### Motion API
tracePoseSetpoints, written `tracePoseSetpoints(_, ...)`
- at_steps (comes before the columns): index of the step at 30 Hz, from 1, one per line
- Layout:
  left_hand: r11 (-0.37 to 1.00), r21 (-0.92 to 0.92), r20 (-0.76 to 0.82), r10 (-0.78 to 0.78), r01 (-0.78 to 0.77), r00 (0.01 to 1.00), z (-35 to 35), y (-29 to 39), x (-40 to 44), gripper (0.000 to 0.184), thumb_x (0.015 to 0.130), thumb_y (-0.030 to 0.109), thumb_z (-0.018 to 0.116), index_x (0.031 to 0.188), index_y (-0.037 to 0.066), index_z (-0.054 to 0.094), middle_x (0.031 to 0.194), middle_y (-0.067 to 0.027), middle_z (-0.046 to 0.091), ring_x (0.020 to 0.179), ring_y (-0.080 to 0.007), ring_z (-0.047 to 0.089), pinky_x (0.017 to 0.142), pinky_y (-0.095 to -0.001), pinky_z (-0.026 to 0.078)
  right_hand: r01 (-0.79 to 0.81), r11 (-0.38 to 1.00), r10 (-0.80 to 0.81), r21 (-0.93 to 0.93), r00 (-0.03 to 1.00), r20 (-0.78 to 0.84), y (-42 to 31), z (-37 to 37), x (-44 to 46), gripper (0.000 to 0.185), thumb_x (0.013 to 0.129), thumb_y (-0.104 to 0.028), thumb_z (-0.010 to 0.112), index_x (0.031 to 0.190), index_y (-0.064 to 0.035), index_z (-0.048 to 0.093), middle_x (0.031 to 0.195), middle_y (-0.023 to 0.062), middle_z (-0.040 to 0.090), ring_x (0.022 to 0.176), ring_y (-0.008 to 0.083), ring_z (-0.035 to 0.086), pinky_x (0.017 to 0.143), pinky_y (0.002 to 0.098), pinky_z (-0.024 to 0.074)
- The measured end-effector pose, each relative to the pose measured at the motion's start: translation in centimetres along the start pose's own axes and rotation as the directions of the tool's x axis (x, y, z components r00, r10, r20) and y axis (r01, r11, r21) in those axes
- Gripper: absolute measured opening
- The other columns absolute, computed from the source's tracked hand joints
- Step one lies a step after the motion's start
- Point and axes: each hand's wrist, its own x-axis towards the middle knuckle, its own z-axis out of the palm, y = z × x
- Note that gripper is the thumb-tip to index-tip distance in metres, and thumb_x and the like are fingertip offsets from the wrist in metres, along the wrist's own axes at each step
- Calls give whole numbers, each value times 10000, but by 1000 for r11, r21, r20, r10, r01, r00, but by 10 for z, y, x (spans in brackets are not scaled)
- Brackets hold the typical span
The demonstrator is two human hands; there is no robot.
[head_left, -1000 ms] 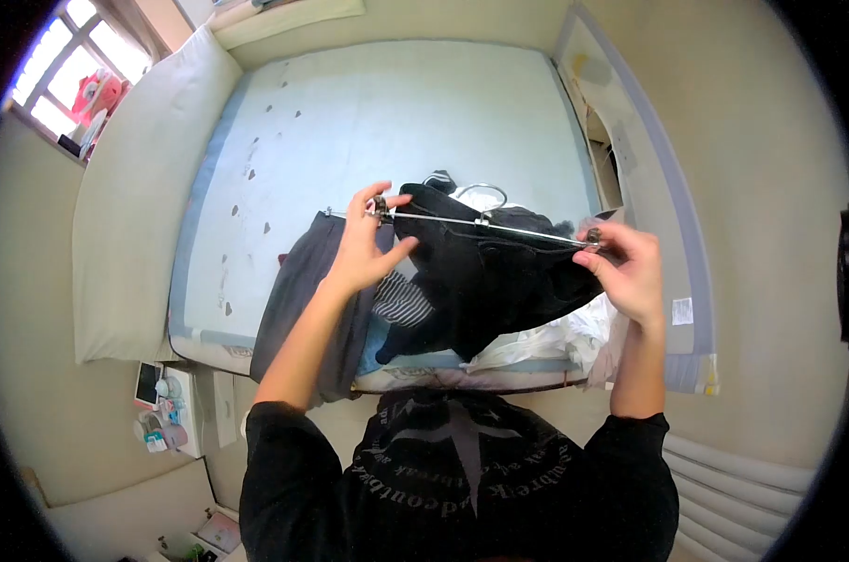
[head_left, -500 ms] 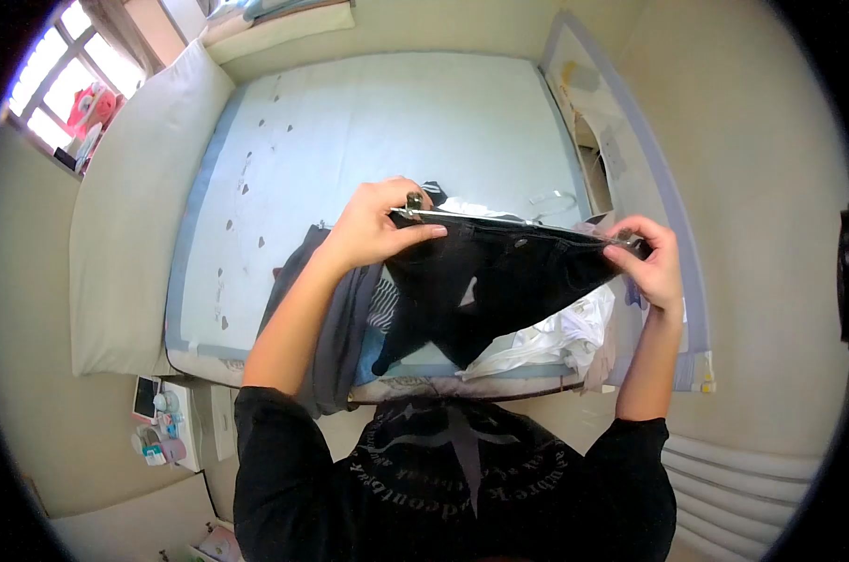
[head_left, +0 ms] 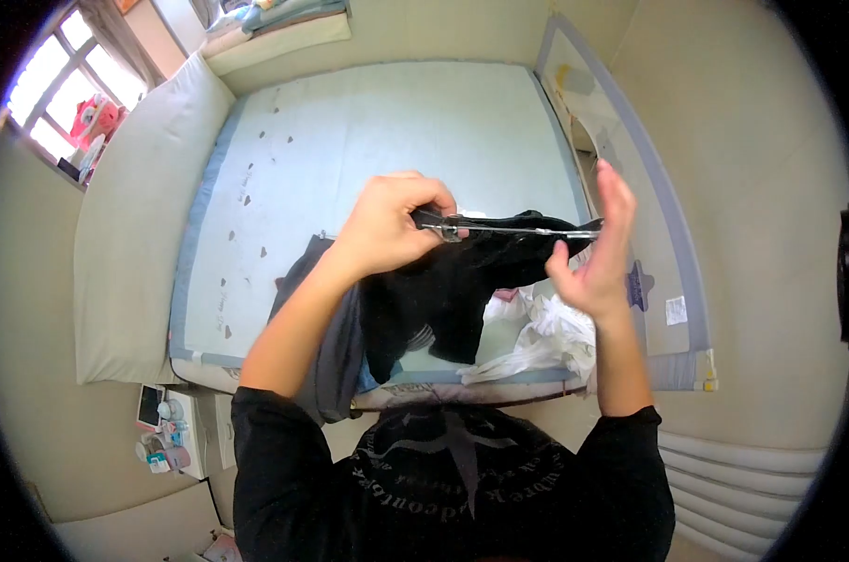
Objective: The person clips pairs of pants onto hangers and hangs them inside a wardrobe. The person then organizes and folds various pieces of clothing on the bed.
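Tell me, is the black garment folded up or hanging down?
Hanging down: the black garment drops below the metal hanger, with two lower ends showing apart. Whether they touch the bed, I cannot tell.

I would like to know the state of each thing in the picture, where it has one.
Left hand: closed around the hanger's left end
Right hand: open, fingers extended, beside the hanger's right end
Metal hanger: held up
Black trousers: hanging below the hanger bar
Dark grey garment: draped over the bed's near edge
White garment: crumpled
Curtain: drawn aside
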Motion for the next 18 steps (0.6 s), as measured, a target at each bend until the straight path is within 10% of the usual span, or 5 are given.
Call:
tracePoseSetpoints(4,999,46,12,7,-7,1000,6,6,1,250,689,128,874,829,53,682,760,-80,668,709,-229,627,638,-325,489,259,935,-232,-242,963,137,-50,5,13,624,742,-135,767,1337,-64,592,1308,143,581,1294,330,488,1090,445,374)
tracePoseSetpoints(9,993,60,-41,100,-98,994,11,12,-2,218,684,73,785,881,66,692,765,-103,672,749,-305,636,658,-388,518,162,986,-167,41,956,240,-43,43,22,400,847,-226,750,1207,-98,631,984,110,706,812,285,690,721,363,540)
tracePoseSetpoints(18,992,105,0,-67,67,998,-6,23,-7,300,682,94,848,918,31,673,819,-119,674,759,-275,663,702,-348,536,62,993,-96,105,927,364,-27,62,11,361,911,-159,683,1218,-90,504,701,95,669,621,355,663,529,418,495)
